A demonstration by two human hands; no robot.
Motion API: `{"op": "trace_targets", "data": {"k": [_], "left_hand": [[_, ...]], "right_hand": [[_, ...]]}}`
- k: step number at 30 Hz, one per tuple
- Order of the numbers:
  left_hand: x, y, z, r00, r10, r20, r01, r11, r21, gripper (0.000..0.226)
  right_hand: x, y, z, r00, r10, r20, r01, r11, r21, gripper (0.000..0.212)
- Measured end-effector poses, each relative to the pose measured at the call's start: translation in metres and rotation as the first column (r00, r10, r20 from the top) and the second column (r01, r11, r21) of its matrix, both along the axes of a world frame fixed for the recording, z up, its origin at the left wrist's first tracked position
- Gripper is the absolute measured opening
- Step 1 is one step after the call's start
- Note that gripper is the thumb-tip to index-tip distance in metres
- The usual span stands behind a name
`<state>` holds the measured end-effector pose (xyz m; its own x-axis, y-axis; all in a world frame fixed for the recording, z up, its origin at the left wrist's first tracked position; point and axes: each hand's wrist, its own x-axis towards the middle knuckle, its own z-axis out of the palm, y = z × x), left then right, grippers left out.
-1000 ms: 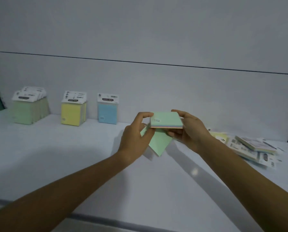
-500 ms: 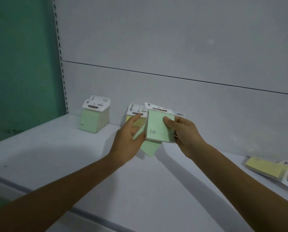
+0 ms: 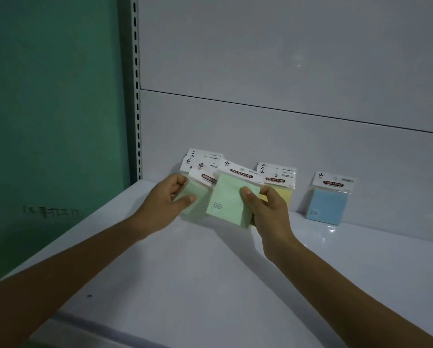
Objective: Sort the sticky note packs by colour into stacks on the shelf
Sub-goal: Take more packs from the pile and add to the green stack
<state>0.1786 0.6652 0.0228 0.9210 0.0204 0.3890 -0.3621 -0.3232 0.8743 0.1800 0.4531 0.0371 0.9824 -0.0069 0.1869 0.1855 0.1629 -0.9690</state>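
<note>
Your left hand (image 3: 165,204) has its grip clamped on a green pack (image 3: 194,197), with the thumb across the front and fingers curled behind. Your right hand (image 3: 269,212) pinches a second green pack (image 3: 229,203), thumb on its face. That pack has its header card up and its long axis near upright, leaning a little right. Both packs are just left of frame centre, over the shelf (image 3: 210,285).

Key relation: the green stack (image 3: 201,160) stands directly behind the left-hand pack, with only its white headers showing. The left hand is nearer, so that pack probably goes first.

The yellow stack (image 3: 282,194) is behind your right hand, and the blue pack (image 3: 327,205) stands apart further right.

The packs are flat square paper blocks in glossy clear film with white card headers, likely slippery. The shelf is smooth, shiny white.
</note>
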Motion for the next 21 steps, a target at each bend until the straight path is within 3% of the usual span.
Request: {"op": "trace_targets", "data": {"k": [4,7,12,17,19,21], "left_hand": [[0.027,0.022,-0.004,0.987,0.148,0.068,-0.157,0.973,0.168,0.014],[0.039,0.031,-0.012,0.906,0.340,0.250,-0.411,0.849,0.332,0.026],[0.048,0.035,-0.025,0.931,0.352,0.095,-0.364,0.912,0.190,0.032],[0.050,0.034,-0.023,0.960,0.281,-0.007,-0.280,0.958,0.057,0.040],[0.049,0.034,-0.022,0.957,0.289,-0.007,-0.288,0.956,0.062,0.037],[0.047,0.034,-0.022,0.948,0.316,0.022,-0.317,0.945,0.080,0.040]], "right_hand": [[0.007,0.005,0.002,0.995,-0.070,-0.078,0.076,0.994,0.082,0.013],[0.009,0.003,0.001,0.991,-0.113,-0.069,0.117,0.992,0.047,0.012],[0.005,0.011,-0.004,0.987,-0.144,0.073,0.153,0.980,-0.125,0.016],[0.013,0.034,-0.003,0.985,-0.064,0.161,0.086,0.987,-0.136,0.024],[0.020,0.047,-0.005,0.983,0.003,0.183,0.028,0.986,-0.162,0.024],[0.027,0.059,-0.014,0.977,0.015,0.213,0.051,0.952,-0.303,0.026]]}}
